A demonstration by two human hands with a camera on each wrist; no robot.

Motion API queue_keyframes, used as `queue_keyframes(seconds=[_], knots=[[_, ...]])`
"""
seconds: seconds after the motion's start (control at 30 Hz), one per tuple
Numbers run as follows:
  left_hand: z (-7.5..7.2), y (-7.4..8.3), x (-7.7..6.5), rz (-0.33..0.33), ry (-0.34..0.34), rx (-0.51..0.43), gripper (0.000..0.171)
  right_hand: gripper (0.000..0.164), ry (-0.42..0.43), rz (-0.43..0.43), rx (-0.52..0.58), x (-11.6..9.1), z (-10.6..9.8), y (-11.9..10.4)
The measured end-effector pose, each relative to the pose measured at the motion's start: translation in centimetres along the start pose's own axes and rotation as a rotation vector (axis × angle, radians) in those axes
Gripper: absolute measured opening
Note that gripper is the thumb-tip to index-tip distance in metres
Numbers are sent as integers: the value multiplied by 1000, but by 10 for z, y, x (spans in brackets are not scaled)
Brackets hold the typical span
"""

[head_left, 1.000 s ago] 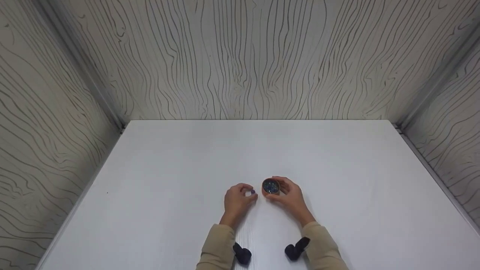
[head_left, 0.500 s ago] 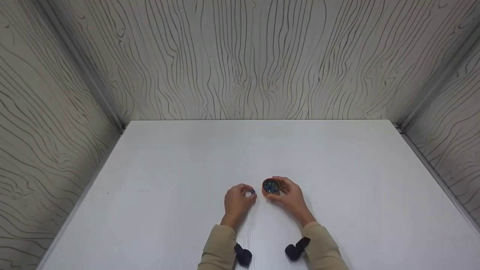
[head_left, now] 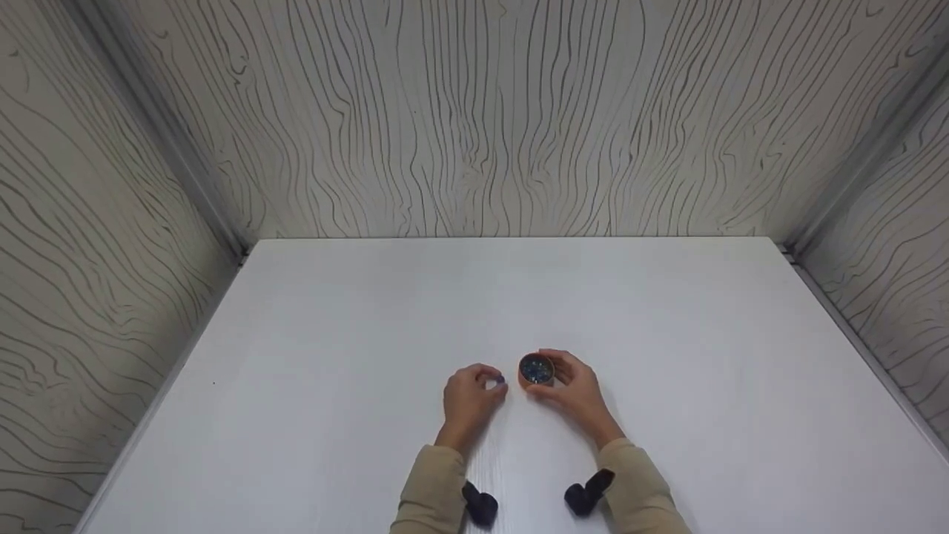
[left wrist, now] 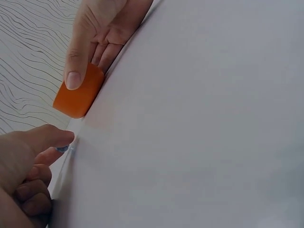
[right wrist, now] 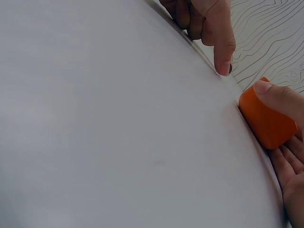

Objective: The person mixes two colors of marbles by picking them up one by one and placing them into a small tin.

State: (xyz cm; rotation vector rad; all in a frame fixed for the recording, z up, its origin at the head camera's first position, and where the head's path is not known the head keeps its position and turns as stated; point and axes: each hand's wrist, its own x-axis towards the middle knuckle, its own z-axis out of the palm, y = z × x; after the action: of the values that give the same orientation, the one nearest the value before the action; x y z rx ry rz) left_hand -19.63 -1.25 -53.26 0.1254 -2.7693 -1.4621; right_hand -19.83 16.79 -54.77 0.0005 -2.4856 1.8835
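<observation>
In the head view my left hand [head_left: 468,400] pinches a small blue glassy piece [head_left: 500,379], marble-like, between thumb and forefinger, low at the white table. The left wrist view shows the same glassy piece [left wrist: 62,148] mostly covered by the fingers, with the other fingers curled in. Just to the right, my right hand [head_left: 580,393] grips a small orange cup [head_left: 523,383], thumb on the near side and fingers behind. Dark, shiny glassy contents [head_left: 536,368] show inside it. The cup [right wrist: 268,121] appears to stand on the table. A small gap separates the left fingertips from the cup.
The white table [head_left: 356,311] extends around both hands. Behind it rises a wood-grain patterned wall [head_left: 474,119], with similar panels at both sides. A black wrist camera [head_left: 482,508] is on the left sleeve, another black camera [head_left: 582,500] on the right.
Both hands stay nearly where they were. The left thumb and forefinger have drawn slightly closer about the blue piece; the cup has not visibly moved.
</observation>
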Motion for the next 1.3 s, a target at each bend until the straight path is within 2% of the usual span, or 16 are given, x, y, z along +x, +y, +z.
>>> queue_keyframes(seconds=[0.33,0.5,0.67,0.97,1.3], knots=[[3,-1,-2,-23,19,-12,9,60,4,8,-17,0,0,0],[3,-3,-1,20,25,-4,11,60,1,-4,-15,0,0,0],[4,-5,-2,40,33,-45,11,60,0,3,-18,-1,0,0],[4,0,-3,-5,0,-89,10,58,11,4,-26,-1,0,0],[2,1,-2,31,-10,-127,14,58,-1,1,0,-1,-1,-1]])
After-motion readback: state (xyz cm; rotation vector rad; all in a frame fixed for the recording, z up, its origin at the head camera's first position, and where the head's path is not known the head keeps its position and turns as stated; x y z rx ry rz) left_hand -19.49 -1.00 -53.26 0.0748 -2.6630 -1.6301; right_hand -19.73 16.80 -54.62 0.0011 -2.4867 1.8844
